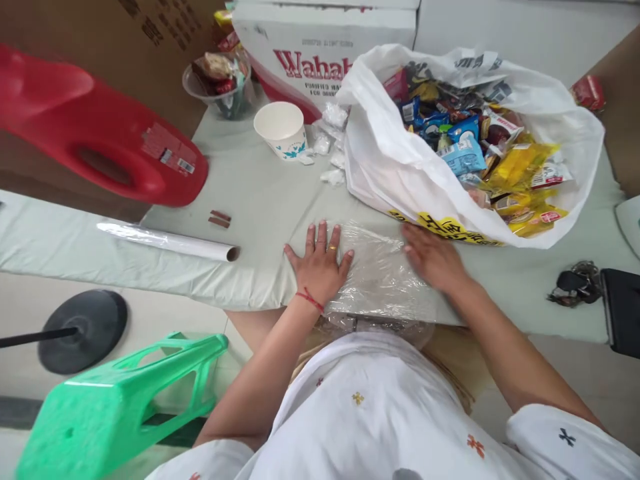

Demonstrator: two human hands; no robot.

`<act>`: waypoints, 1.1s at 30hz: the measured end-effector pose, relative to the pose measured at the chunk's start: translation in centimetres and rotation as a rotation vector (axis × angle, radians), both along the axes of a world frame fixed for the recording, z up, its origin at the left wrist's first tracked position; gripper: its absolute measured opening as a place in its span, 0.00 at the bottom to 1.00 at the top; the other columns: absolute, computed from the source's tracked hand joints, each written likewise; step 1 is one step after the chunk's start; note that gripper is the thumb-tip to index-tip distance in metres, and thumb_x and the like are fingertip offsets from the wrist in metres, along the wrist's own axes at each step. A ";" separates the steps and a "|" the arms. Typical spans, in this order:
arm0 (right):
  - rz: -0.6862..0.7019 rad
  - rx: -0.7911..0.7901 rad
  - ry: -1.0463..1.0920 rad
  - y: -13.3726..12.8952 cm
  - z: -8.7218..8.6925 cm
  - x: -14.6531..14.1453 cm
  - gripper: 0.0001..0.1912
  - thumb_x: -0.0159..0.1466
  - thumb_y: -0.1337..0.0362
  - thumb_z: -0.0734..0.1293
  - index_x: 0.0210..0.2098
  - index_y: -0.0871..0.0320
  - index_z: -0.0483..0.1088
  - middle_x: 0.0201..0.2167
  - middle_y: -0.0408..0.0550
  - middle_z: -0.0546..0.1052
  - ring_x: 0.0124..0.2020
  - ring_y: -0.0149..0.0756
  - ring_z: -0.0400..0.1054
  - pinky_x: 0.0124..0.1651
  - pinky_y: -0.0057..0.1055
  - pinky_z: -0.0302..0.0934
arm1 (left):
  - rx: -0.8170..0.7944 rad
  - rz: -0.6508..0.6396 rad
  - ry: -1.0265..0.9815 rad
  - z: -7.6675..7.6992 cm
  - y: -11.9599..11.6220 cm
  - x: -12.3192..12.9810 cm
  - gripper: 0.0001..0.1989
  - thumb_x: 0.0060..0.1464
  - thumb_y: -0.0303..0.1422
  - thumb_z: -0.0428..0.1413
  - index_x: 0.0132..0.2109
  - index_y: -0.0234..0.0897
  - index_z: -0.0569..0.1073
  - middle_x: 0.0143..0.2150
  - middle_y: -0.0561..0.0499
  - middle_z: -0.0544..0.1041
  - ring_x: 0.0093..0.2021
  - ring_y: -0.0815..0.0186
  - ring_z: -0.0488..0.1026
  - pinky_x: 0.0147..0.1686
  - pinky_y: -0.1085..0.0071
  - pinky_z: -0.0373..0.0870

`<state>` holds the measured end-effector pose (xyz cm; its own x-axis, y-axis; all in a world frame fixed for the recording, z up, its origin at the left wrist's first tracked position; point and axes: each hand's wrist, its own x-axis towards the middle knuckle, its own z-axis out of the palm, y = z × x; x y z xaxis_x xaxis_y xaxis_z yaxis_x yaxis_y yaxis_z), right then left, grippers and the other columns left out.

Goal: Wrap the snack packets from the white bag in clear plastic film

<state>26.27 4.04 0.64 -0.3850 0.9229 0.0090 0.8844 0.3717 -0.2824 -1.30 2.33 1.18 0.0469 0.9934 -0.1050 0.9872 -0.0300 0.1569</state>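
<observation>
A sheet of clear plastic film [384,277] lies wrinkled on the table in front of me, its near end hanging over the edge. My left hand [320,267] rests flat with fingers spread, at the film's left side. A ring and a red cord bracelet are on it. Slightly blurred, my right hand [434,259] lies palm down at the film's right side, fingers extended, with nothing visible in it. Its fingertips come close to the lower edge of a white plastic bag [385,153] full of wrapped snacks [463,157].
On the left are a roll of film [167,241], a red jug [183,167] and small brown strips [219,219]. A paper cup [281,130], crumpled film pieces [334,143], a snack bowl [225,100] and a carton [320,40] stand behind. Keys [575,283] lie right; a green stool [100,407] is below.
</observation>
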 end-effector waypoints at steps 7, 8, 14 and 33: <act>-0.258 0.092 0.131 -1.6 1.2 3.7 0.27 0.77 0.53 0.54 0.58 0.62 0.77 0.52 0.58 0.83 0.54 0.49 0.77 0.60 0.45 0.67 | 0.018 -0.007 -0.041 -0.1 -0.7 -0.8 0.33 0.72 0.51 0.40 0.78 0.48 0.54 0.81 0.44 0.47 0.81 0.46 0.43 0.70 0.24 0.28; -0.267 0.108 0.125 -1.8 1.8 2.5 0.25 0.77 0.53 0.55 0.56 0.60 0.78 0.51 0.57 0.83 0.53 0.48 0.77 0.59 0.44 0.68 | 0.025 -0.009 -0.044 -0.1 -0.7 -0.8 0.33 0.72 0.51 0.40 0.78 0.48 0.54 0.81 0.44 0.48 0.81 0.46 0.44 0.70 0.24 0.27; -0.094 0.026 0.007 1.1 4.1 -6.9 0.21 0.77 0.54 0.56 0.55 0.57 0.76 0.52 0.56 0.80 0.57 0.52 0.68 0.57 0.43 0.66 | 0.036 0.002 -0.044 -0.2 -1.0 -0.5 0.36 0.72 0.51 0.40 0.79 0.40 0.51 0.80 0.39 0.49 0.81 0.46 0.45 0.71 0.25 0.27; -0.262 -0.954 0.782 9.2 3.8 -10.4 0.11 0.64 0.67 0.73 0.31 0.57 0.67 0.22 0.39 0.72 0.20 0.25 0.59 0.23 0.23 0.51 | 0.035 -0.093 -0.049 -0.1 -1.9 -1.6 0.38 0.70 0.57 0.40 0.78 0.47 0.53 0.81 0.43 0.47 0.81 0.42 0.43 0.69 0.21 0.33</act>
<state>15.86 13.26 4.42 -0.3823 0.7353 -0.5596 0.3766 -0.4291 -0.8210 -2.93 0.42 1.06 0.1437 0.9874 -0.0661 0.9709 -0.1277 0.2024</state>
